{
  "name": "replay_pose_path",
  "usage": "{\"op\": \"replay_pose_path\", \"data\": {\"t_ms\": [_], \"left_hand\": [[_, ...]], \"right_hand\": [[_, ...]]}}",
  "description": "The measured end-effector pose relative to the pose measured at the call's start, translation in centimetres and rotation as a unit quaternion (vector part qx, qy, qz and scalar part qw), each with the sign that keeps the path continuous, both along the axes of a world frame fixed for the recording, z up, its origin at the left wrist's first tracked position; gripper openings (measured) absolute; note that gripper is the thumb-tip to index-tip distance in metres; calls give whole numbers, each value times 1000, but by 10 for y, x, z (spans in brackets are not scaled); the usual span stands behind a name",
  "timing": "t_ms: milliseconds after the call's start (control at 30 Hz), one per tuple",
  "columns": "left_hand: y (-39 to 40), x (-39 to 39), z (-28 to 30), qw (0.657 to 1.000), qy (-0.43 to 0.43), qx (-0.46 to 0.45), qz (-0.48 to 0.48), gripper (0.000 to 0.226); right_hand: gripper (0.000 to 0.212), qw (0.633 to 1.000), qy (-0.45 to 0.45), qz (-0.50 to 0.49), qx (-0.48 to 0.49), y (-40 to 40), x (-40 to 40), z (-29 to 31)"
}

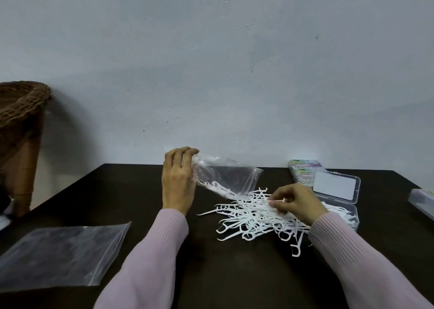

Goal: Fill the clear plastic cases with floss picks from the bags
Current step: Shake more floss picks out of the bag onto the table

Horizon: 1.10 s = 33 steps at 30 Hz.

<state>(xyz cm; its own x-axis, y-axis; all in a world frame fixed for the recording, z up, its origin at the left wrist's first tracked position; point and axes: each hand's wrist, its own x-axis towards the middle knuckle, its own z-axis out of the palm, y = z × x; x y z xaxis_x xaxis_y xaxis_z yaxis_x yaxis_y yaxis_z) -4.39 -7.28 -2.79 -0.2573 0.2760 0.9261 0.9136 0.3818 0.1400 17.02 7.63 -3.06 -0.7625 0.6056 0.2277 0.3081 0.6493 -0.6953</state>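
My left hand [178, 179] grips the closed end of a clear plastic bag [231, 176], lifted and tilted with its mouth down toward the table. A few white floss picks still lie inside it. A loose pile of white floss picks [249, 219] is spread on the dark table below the bag's mouth. My right hand [297, 203] rests on the pile's right side and pinches one floss pick between thumb and fingers. An open clear plastic case [338, 186] lies just right of that hand, its lid up and several picks in its lower half.
An empty flat zip bag [58, 254] lies at the front left of the dark table [141, 191]. Stacked closed cases [303, 170] stand at the back right, and another clear case [422, 200] sits at the right edge. A wicker chair [21, 111] is off the table's left.
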Motion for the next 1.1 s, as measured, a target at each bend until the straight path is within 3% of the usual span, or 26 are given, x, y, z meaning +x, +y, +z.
{"op": "replay_pose_path", "data": {"t_ms": [200,333,400,600,700,767,867,933,1033,1100], "left_hand": [[-1,-3,1,995,-93,47,-4,50],[3,3,-2,995,-88,48,-21,51],[6,9,-4,996,-76,41,-31,52],[14,23,-7,998,-34,12,-61,52],[14,28,-1,992,-102,28,-65,66],[11,30,3,973,-210,44,-82,84],[8,27,3,901,-404,41,-156,101],[9,24,2,860,-474,28,-190,97],[10,20,4,837,-503,19,-213,79],[9,17,9,804,-538,37,-250,68]], "right_hand": [[8,997,-43,0,65,1,-2,-3],[10,996,47,6,78,-5,-4,-3],[10,994,104,29,23,-10,-6,0],[23,975,107,109,-164,-22,-10,1],[35,959,131,111,-225,-24,-9,5],[42,949,155,94,-259,-24,-9,8],[47,918,187,82,-340,-22,-9,8],[43,900,198,72,-383,-22,-8,9],[40,888,200,54,-411,-20,-8,9],[46,883,196,54,-423,-18,-7,10]]}}
